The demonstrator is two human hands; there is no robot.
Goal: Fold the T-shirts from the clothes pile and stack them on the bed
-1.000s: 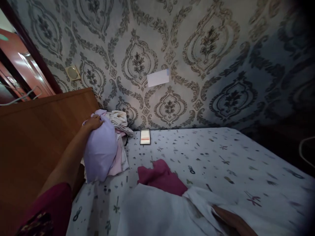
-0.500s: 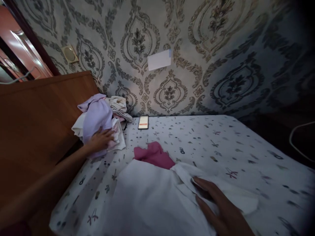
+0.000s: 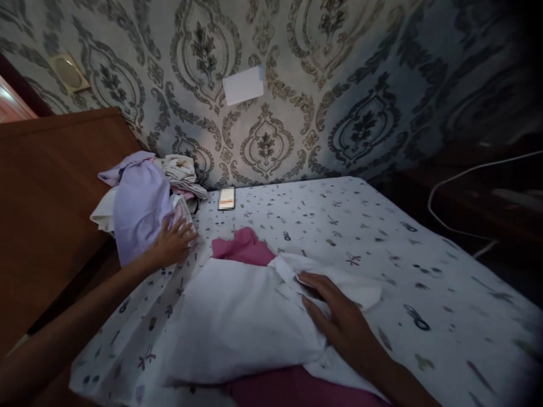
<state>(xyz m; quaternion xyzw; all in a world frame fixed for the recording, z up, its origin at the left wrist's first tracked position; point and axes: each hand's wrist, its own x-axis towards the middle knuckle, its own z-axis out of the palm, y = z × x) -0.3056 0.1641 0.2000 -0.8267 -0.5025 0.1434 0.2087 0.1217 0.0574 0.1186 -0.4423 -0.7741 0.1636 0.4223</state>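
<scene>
A white garment (image 3: 241,311) lies spread over the near part of the bed, with a piece of magenta cloth (image 3: 244,247) showing at its far edge. My right hand (image 3: 335,311) rests on the garment's right side, thumb and fingers apart. My left hand (image 3: 172,244) is at the near right edge of a clothes pile, fingers spread. In that pile, a lilac garment (image 3: 142,198) drapes over white clothes, and a cream folded cloth (image 3: 178,167) sits behind it. Whether the left fingers press on the white cloth beneath them cannot be made out.
A phone (image 3: 226,198) with a lit screen lies near the bed's wall side. The wooden headboard (image 3: 55,186) rises at left. A patterned sheet (image 3: 339,226) covers the bed. A white cable (image 3: 436,189) hangs beyond its right edge. White paper (image 3: 244,86) is on the wall.
The view has turned right, so the bed and pile appear further left. My left hand has drawn back to the pile's edge, fingers more spread. My right hand stays on the white garment.
</scene>
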